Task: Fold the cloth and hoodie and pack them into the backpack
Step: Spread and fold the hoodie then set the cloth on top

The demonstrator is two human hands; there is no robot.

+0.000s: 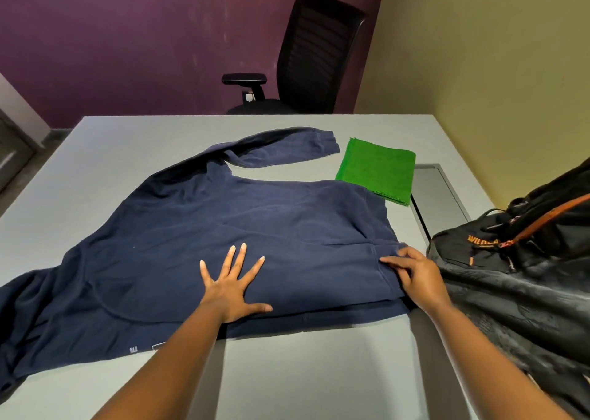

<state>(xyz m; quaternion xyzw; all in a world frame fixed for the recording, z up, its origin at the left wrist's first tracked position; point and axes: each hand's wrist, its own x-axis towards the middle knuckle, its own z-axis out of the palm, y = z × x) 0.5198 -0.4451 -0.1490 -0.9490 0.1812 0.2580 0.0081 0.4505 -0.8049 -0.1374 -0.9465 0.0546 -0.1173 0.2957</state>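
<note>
One grey table [127,151] carries everything. One navy hoodie [255,228] sprawls across its middle, a sleeve reaching toward twelve o'clock and another trailing off at eight. One black backpack [517,276] with orange trim slumps at three o'clock; its inside cannot be seen from here. One black office chair [316,52] stands beyond the far edge at twelve. One green cloth [378,170], already folded, lies at one o'clock, just beside the hoodie. Two hands: the left hand [230,285] presses flat on the hoodie, fingers spread; the right hand [415,276] pinches the hoodie's edge beside the backpack.
</note>
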